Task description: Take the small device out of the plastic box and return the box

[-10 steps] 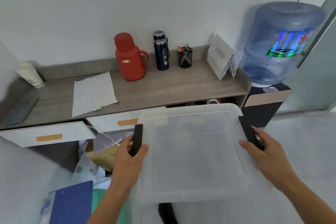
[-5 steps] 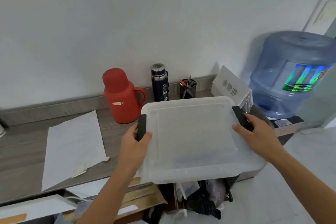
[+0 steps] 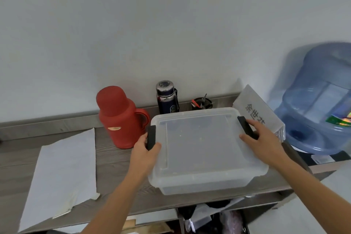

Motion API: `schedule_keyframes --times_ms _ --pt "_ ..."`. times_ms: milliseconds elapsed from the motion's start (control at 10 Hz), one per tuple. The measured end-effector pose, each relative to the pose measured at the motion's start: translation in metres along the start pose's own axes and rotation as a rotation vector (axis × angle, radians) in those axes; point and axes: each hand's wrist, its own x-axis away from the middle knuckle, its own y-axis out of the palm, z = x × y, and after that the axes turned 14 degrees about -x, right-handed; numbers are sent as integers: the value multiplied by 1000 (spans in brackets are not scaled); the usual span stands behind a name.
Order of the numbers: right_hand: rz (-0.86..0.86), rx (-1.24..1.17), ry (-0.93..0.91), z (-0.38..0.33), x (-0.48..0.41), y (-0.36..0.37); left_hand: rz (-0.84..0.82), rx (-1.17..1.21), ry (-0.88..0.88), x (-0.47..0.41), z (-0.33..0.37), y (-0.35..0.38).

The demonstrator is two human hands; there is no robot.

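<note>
A translucent plastic box (image 3: 203, 150) with a closed lid and two black side latches rests on the wooden countertop (image 3: 112, 159). My left hand (image 3: 146, 153) grips its left latch and my right hand (image 3: 261, 140) grips its right latch. The lid is cloudy, so whatever lies inside is hidden; no small device shows.
A red thermos jug (image 3: 118, 118) stands just left of the box, with a dark flask (image 3: 167, 97) and pen holder (image 3: 201, 102) behind it. A name sign (image 3: 255, 113) leans at the right, a blue water bottle (image 3: 321, 104) beyond. White paper (image 3: 62, 175) lies at left. Clutter fills the shelf below.
Both hands carried the box up from below the counter's edge and forward onto the countertop, where it now sits. The view tilted upward toward the wall.
</note>
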Motion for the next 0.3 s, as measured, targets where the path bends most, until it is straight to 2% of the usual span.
schedule_keyframes --times_ms 100,200,300 --pt "-23 -50 -12 6 -9 -4 30 26 -15 -5 -5 8" --pt "-85 0 -38 10 -13 -5 35 101 -54 -3 -2 12" --pt "-126 285 -79 -1 -17 -15 50 186 -102 -1 -5 10"
